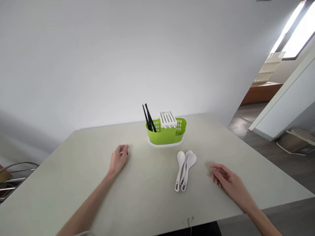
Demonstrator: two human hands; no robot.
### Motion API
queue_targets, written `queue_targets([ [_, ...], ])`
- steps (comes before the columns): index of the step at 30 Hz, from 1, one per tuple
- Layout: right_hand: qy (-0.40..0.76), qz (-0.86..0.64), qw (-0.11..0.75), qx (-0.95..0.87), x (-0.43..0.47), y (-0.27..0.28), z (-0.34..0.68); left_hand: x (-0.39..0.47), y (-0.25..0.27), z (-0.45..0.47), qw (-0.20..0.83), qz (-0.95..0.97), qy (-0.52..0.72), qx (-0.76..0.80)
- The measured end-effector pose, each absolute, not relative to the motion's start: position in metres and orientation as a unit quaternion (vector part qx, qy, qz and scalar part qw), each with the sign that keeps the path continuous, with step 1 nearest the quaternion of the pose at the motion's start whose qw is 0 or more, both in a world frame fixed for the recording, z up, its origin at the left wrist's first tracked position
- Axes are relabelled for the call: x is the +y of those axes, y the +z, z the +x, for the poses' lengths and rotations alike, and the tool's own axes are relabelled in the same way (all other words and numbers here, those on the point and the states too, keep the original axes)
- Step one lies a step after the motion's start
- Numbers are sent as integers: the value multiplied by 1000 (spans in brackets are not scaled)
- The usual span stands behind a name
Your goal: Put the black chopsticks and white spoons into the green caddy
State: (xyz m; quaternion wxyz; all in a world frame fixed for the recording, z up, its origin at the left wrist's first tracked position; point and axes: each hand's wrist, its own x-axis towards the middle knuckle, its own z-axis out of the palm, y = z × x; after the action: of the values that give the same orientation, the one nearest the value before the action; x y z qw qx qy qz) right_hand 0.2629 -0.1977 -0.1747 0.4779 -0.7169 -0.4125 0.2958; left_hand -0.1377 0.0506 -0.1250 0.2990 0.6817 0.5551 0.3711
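Observation:
My left hand (119,158) rests on the table, left of a green utensil basket (163,137). Its fingers are loosely bent and a little apart, with nothing seen in them. On the right side of the table lies my right hand (225,179), also relaxed and holding nothing that shows. It is nearest to three white spoons (185,168), which lie close together with two overlapping, bowls toward the basket. Black chopsticks (149,119) lean upright in the basket's left compartment. A white slotted rack (168,119) sits across the basket's middle.
The pale table (147,183) stands against a white wall (157,59). Dark marks show near its front edge. A metal rack (14,180) is at the far left. Beyond the table's right edge are a wooden floor and a wrapped brown bundle (296,141).

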Motion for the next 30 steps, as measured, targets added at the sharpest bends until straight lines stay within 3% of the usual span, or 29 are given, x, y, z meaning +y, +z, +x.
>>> queue_targets([
  [6, 303, -714, 468, -424, -189, -163, 266, 40, -126, -170, 350, 644, 410, 542],
  [19, 149, -752, 371, -524, -140, -125, 241, 36, -131, -178, 386, 637, 417, 521],
  [30, 191, -775, 284, -530, -126, -154, 251, 27, -127, -173, 375, 651, 395, 528],
])
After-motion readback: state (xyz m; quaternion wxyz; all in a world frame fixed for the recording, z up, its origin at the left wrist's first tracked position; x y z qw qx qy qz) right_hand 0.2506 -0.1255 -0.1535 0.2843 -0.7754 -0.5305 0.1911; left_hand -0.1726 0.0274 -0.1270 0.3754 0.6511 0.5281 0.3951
